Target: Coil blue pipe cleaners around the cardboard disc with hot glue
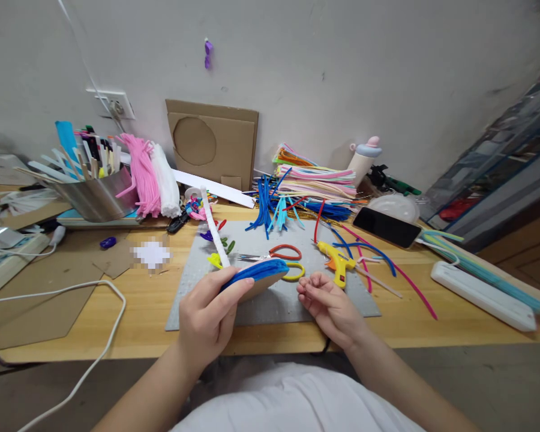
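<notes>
1. While the blue-edged card [261, 273] is clamped between thumb and fingers in the left hand's [207, 309] grip, its long axis is pointed rightward and slightly away from the body.
2. The card is held tilted above the grey mat [270, 312], with its bare brown side turned down.
3. The left hand is nearer, in contact; the right hand [330, 306] is held just off the card's free end, fingertips together, with nothing made out between them.
</notes>
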`<control>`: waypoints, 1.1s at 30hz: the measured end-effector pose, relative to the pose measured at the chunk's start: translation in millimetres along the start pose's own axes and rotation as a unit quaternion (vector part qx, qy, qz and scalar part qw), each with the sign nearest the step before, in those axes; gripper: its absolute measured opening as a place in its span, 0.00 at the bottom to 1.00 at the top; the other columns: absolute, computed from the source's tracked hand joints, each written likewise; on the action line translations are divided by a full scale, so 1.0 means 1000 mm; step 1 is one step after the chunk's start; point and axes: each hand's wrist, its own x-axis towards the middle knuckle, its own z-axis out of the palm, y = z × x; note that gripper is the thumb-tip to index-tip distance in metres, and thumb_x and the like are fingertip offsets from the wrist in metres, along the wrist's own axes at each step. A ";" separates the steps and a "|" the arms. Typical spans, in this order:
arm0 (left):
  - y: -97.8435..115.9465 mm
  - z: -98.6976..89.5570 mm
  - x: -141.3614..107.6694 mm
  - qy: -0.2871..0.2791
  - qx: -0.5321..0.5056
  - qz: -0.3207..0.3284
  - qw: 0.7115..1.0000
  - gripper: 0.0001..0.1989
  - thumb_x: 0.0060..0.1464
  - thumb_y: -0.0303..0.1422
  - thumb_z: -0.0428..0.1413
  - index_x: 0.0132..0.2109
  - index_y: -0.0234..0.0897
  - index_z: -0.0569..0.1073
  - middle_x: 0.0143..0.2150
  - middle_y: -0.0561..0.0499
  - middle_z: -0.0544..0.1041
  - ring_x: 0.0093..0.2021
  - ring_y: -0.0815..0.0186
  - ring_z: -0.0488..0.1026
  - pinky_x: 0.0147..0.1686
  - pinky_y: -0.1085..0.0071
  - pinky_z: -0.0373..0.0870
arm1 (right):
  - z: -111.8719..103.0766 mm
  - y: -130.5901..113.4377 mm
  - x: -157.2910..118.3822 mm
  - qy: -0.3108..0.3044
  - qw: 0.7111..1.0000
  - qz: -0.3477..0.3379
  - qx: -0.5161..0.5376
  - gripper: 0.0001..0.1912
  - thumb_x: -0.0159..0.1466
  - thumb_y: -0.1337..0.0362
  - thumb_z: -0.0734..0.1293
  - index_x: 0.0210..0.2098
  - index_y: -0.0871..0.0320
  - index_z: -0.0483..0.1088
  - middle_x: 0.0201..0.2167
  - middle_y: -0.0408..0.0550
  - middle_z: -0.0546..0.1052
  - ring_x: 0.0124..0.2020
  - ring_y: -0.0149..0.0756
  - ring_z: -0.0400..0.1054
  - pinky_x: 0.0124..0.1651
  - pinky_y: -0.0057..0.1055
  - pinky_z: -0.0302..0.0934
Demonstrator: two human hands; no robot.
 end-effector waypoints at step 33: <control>0.001 -0.001 0.002 -0.001 -0.012 0.008 1.000 0.21 0.56 0.17 0.51 0.54 0.38 0.72 0.53 0.44 0.75 0.50 0.66 0.75 0.48 0.71 0.72 | 0.010 0.000 0.000 -0.113 0.811 -0.266 -0.509 0.08 0.68 0.64 0.61 0.31 0.55 0.67 0.28 0.43 0.70 0.31 0.35 0.64 0.37 0.31 0.59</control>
